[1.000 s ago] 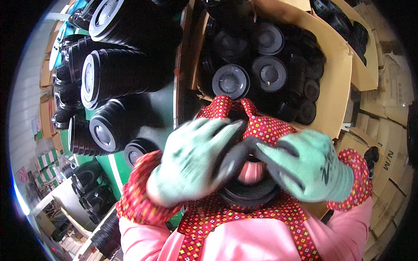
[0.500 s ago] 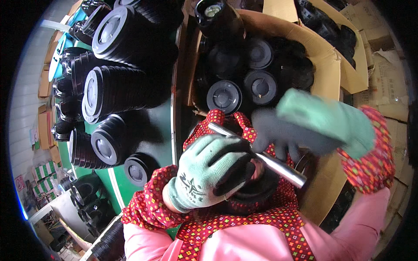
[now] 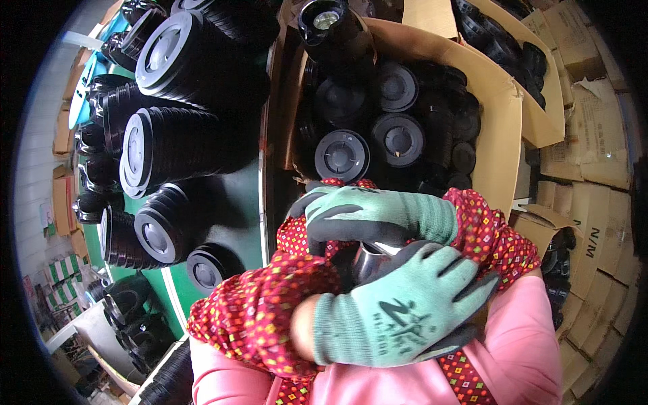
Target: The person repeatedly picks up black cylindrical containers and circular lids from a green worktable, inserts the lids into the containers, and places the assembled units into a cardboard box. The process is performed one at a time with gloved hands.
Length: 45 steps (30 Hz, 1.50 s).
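While the right hand arches beyond the shiny dark piece, the left hand crosses before it, hiding most; I can't tell either grip.

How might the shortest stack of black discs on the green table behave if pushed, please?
The short stack looks low and broad, so it would likely slide before tipping. Its edge shows separate layers, so upper ones might shift.

A shiny, curved metallic piece, dark along its side with a bright silvery streak near its top, sits between the gloved right hand and left hand. They hide most of it, so its full shape and tilt are unclear.
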### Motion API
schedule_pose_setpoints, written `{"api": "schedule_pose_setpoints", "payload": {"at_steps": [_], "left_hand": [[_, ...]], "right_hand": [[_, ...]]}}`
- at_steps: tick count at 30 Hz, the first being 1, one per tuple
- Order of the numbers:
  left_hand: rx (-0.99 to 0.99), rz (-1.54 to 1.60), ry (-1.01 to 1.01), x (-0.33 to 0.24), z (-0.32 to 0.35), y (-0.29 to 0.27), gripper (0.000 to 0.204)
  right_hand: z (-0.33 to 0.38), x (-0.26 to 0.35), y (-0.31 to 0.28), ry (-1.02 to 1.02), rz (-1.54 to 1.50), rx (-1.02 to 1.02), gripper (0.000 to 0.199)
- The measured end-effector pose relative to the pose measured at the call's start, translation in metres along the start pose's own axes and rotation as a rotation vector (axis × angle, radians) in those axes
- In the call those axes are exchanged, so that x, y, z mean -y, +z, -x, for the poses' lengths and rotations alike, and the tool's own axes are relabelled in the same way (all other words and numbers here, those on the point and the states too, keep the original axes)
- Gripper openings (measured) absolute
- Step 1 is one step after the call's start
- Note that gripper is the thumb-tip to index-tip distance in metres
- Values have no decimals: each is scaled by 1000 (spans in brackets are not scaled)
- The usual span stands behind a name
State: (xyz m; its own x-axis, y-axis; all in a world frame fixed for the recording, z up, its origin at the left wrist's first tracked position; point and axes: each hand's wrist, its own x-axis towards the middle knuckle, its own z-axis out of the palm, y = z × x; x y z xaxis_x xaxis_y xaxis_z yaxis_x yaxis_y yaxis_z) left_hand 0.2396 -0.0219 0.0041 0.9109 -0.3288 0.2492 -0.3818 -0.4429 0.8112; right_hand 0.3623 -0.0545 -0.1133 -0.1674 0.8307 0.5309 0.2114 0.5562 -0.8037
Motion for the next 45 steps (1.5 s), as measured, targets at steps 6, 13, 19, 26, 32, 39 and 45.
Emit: {"api": "schedule_pose_setpoints", "payload": {"at_steps": [6, 13, 19, 26, 32, 39, 45], "left_hand": [[-163, 527, 202, 35, 50, -34, 51], [2, 304, -309, -6, 39, -83, 42], [181, -689, -319, -15, 16, -43, 59], [325, -212, -486, 49, 32, -68, 44], [182, 131, -244, 132, 40, -51, 32], [5, -286, -149, 94, 40, -51, 43], [-113, -443, -229, 37, 57, -35, 48]], "right_hand": [[75, 20, -6, 437, 71, -224, 30], [53, 48, -31, 495, 325, 144, 42], [63, 43, -28, 502, 283, 41, 53], [47, 106, -36, 810, 498, 119, 59], [1, 142, -45, 1282, 435, 355, 54], [26, 158, -57, 931, 212, 49, 53], [38, 103, -95, 773, -22, 115, 26]]}}
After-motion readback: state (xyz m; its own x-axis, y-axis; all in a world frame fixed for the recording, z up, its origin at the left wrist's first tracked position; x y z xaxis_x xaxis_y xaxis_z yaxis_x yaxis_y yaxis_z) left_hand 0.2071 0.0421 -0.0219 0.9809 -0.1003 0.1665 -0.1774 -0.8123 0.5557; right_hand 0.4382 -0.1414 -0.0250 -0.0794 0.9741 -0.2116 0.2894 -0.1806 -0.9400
